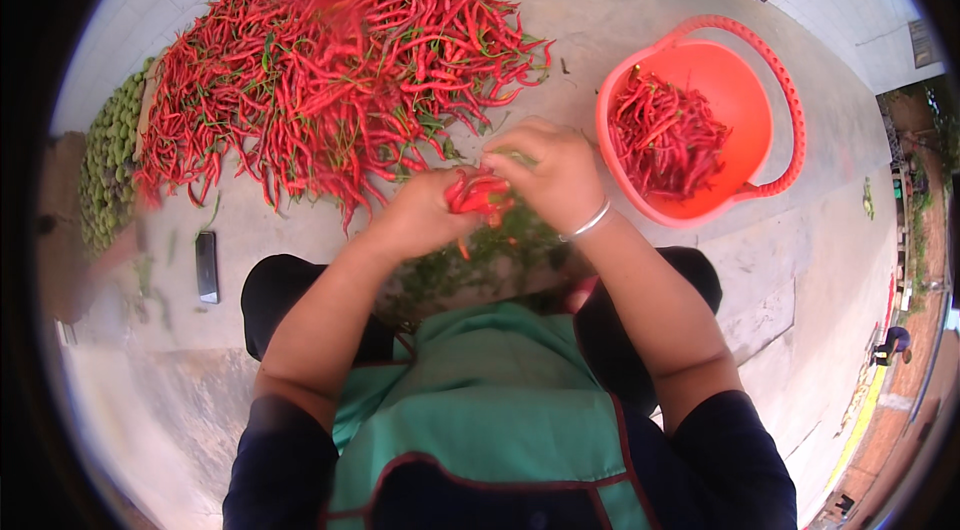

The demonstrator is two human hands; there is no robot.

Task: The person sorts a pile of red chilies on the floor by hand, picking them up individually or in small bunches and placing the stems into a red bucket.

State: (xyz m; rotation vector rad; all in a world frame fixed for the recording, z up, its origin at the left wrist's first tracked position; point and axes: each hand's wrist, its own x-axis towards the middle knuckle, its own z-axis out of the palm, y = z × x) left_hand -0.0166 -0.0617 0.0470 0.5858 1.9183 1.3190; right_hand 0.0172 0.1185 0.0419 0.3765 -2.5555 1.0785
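Right hand (548, 170) seems clear of basket rim (603, 125).

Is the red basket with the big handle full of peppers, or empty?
Neither: it's partly full. A heap of red peppers lies toward the left inside the basket, while its right side shows bare.
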